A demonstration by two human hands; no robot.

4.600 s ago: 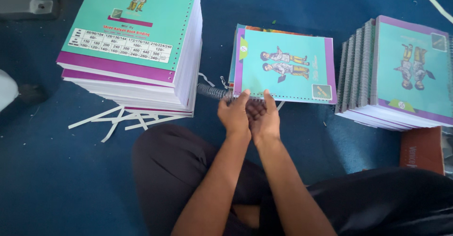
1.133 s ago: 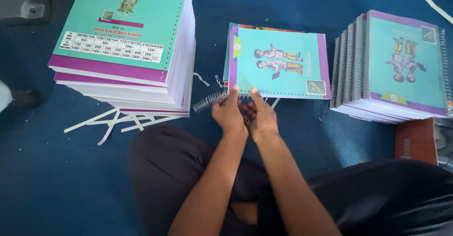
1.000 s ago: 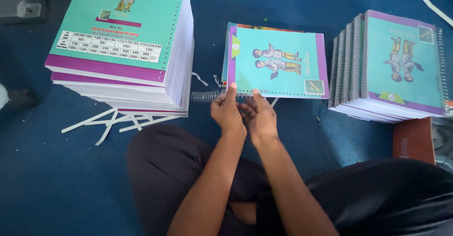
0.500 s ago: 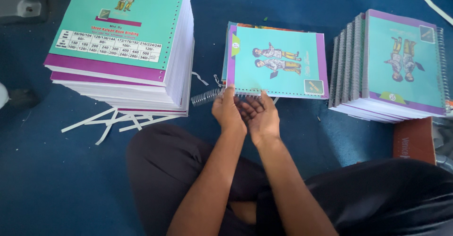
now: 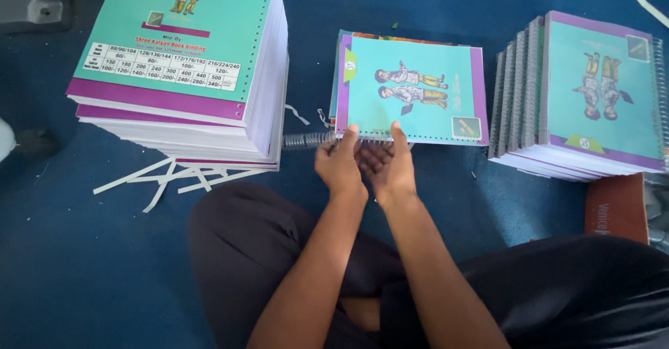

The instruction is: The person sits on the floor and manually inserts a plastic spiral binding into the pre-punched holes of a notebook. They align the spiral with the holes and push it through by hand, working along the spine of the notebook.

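A tall stack of unbound notebooks [image 5: 188, 63] with teal and purple covers stands at the left on the blue floor [image 5: 83, 272]; white paper strips [image 5: 167, 178] lie just beside its base; a row of spiral-bound notebooks [image 5: 585, 91] lies at the right; a brown box [image 5: 617, 206] is just beside it.

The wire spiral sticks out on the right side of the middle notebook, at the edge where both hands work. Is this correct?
Not quite. In the head view the wire spiral sticks out on the left side of the middle notebook, toward the tall unbound stack, not on the right. The rest holds: the left hand and the right hand are both at that near edge.
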